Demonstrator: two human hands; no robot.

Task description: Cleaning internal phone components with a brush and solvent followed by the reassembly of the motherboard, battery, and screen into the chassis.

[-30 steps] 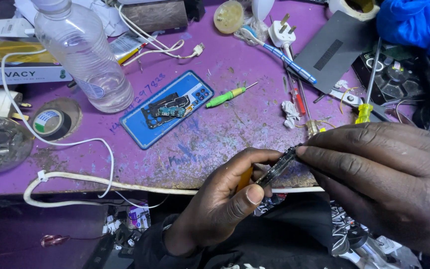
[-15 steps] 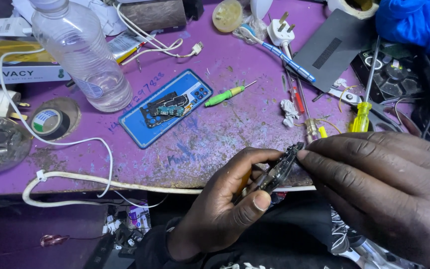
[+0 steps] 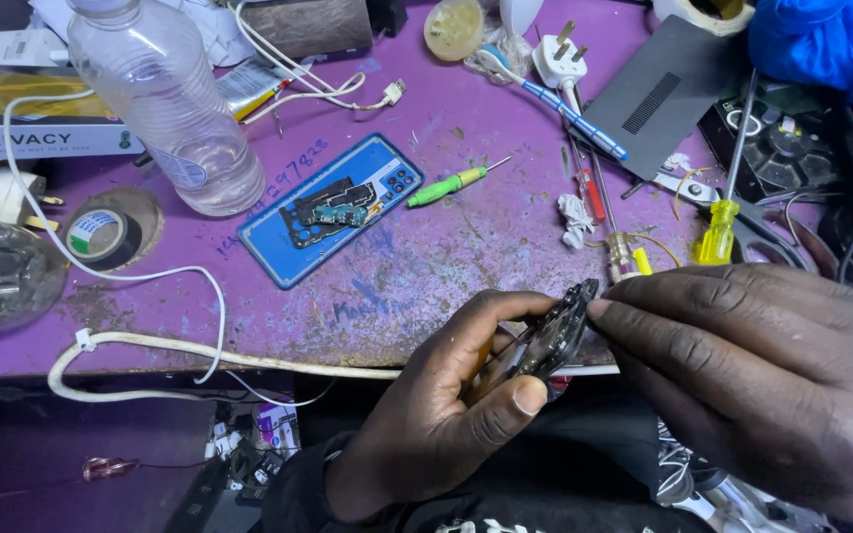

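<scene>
Compared with a second ago, the dark phone part (image 3: 545,341) has been turned more on edge between the hands, so a different side now faces the person. The left hand (image 3: 446,415) grips it, thumb pressed at its lower end; the right hand (image 3: 752,375) pinches its top with fingertips. Beyond the hands lies a scuffed purple worktable (image 3: 426,276) carrying a blue phone back cover (image 3: 333,207), a green screwdriver (image 3: 451,185), a plastic bottle (image 3: 165,109) and a white cable (image 3: 150,341); the floor below is dim and cluttered

Flat box (image 3: 22,138) far left, labelled bottle (image 3: 165,104)
</scene>
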